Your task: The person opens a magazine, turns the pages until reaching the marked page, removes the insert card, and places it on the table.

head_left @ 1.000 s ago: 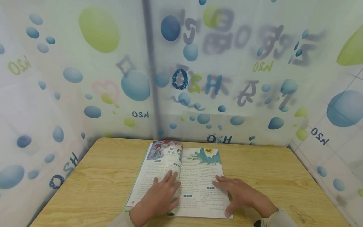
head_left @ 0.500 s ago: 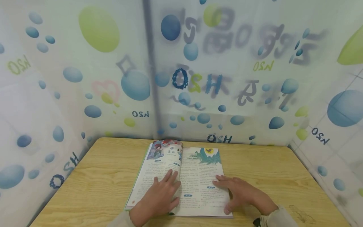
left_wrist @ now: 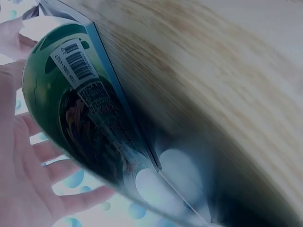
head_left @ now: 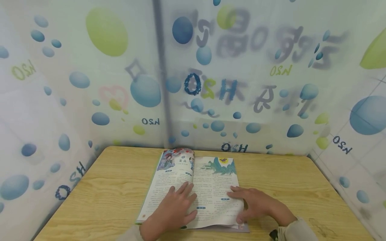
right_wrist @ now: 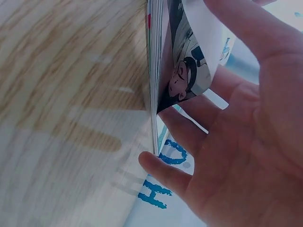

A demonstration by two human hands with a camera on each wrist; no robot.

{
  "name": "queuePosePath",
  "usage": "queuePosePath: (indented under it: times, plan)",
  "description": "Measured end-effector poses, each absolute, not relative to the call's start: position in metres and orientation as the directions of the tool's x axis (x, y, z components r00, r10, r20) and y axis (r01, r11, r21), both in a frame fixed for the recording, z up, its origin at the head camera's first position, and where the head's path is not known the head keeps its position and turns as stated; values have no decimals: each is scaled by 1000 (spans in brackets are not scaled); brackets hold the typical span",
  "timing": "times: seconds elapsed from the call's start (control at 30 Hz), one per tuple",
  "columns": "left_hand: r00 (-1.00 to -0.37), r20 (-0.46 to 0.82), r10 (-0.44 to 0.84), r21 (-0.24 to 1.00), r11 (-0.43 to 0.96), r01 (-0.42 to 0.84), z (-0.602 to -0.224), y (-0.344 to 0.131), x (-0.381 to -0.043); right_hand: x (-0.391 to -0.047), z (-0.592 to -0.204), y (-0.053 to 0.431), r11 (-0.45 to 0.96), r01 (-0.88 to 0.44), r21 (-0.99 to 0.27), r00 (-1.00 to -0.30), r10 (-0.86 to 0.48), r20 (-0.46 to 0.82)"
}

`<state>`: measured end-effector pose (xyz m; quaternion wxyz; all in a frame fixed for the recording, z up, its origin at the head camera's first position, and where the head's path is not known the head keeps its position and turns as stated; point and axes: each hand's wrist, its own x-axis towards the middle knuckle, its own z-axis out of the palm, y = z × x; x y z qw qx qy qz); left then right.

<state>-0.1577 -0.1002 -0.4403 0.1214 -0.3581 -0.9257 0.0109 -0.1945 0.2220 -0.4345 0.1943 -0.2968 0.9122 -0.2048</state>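
An open magazine (head_left: 211,187) lies on the wooden table, with printed text and coloured drawings on its pages. My left hand (head_left: 175,207) rests on it near the centre fold, its fingers spread. In the left wrist view, the green back cover (left_wrist: 57,104) with a barcode curves up beside the left hand (left_wrist: 28,165). My right hand (head_left: 259,206) is at the right edge and holds the right-hand page (head_left: 223,214) between thumb and fingers, with its lower edge raised. In the right wrist view, a drawn figure shows on the underside of the lifted page (right_wrist: 187,71), beside the right hand (right_wrist: 232,118).
The pale wooden table (head_left: 105,180) reaches to a curtain (head_left: 193,60) printed with blue and green drops, which encloses the back and both sides. A dark mark (head_left: 319,231) lies on the table at the lower right.
The lower right part of the page has risen off the sheets beneath as my right thumb moved slightly inward and up. My left hand has shifted a little to the right.
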Motion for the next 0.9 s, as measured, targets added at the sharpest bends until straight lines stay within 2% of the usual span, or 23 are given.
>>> queuePosePath:
  times: [0.13, 0.4, 0.7, 0.9]
  plan:
    - [-668, 243, 704, -104, 703, 703, -441, -96, -157, -194, -435, 221, 739, -467, -485, -756, -618, -215]
    - [-671, 151, 726, -66, 684, 726, -437, -86, -154, -193, -432, 215, 735, -501, -456, -770, -620, -153]
    - [-599, 220, 770, -164, 634, 756, -439, -83, -155, -197, -433, 213, 741, -468, -482, -792, -594, -144]
    - [-596, 253, 762, -133, 638, 759, -438, -83, -154, -198, -432, 213, 720, -439, -537, -808, -578, -114]
